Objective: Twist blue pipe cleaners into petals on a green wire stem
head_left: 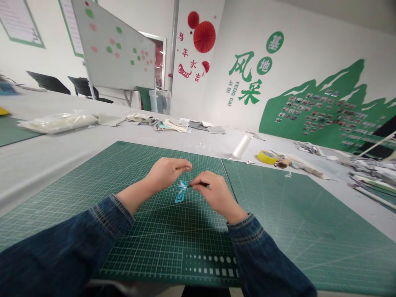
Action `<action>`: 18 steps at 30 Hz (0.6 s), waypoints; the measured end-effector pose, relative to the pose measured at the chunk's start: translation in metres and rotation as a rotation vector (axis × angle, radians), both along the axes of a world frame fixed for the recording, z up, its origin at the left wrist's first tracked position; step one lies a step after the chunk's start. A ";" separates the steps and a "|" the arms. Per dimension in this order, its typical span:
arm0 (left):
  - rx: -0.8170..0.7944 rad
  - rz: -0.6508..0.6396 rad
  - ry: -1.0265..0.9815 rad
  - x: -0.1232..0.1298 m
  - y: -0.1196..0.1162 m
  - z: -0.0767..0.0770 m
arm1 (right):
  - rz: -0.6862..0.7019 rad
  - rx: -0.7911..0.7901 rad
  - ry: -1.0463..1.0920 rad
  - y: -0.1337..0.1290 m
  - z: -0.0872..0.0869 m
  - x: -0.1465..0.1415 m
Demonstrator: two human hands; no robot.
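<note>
In the head view, we are looking down at our two hands working over a green cutting mat printed with a white grid. Our right hand is pinching a dark slender stick between thumb and fingers, with the fingers curled closely around it, and the stick's tip is reaching the top of a turquoise curled piece. That piece is small and looped, and it is sitting just above the mat, between our hands; what holds it up is too small to tell. Our left hand is hovering just beside it, its fingertips drawn together in a closed pinch, with nothing we can make out between them. Denim cuffs are showing at both wrists.

A second green cutting mat is lying edge to edge with the first on a pale grey table. Beyond the mats, a yellow tape roll and a white paper tube are lying near the far edge, fabric scraps are piled farther left, and a plastic bag is resting beyond them. A whiteboard is leaning near the far wall, which is carrying a green mountain mural.
</note>
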State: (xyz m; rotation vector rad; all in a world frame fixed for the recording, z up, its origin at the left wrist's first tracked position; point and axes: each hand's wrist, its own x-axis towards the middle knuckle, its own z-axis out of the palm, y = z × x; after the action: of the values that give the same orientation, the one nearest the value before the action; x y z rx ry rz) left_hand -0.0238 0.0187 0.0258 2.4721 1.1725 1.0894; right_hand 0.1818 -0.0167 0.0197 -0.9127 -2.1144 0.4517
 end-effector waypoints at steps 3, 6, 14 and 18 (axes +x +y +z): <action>-0.063 -0.022 -0.089 -0.001 0.004 -0.001 | 0.006 -0.183 0.196 -0.001 0.005 0.000; -0.121 -0.021 -0.125 0.003 0.004 -0.003 | 0.003 -0.380 0.496 0.001 0.005 0.000; -0.078 -0.119 0.029 0.021 -0.011 -0.009 | -0.131 -0.483 0.886 0.009 -0.005 0.000; 0.130 -0.048 0.226 0.022 -0.019 -0.006 | -0.341 -0.269 0.623 0.008 -0.008 -0.001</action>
State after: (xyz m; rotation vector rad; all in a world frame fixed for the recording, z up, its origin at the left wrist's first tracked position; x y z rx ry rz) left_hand -0.0017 -0.0008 0.0198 2.7687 1.1255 0.9197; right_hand 0.1809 -0.0083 0.0117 -1.0879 -1.3265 0.7406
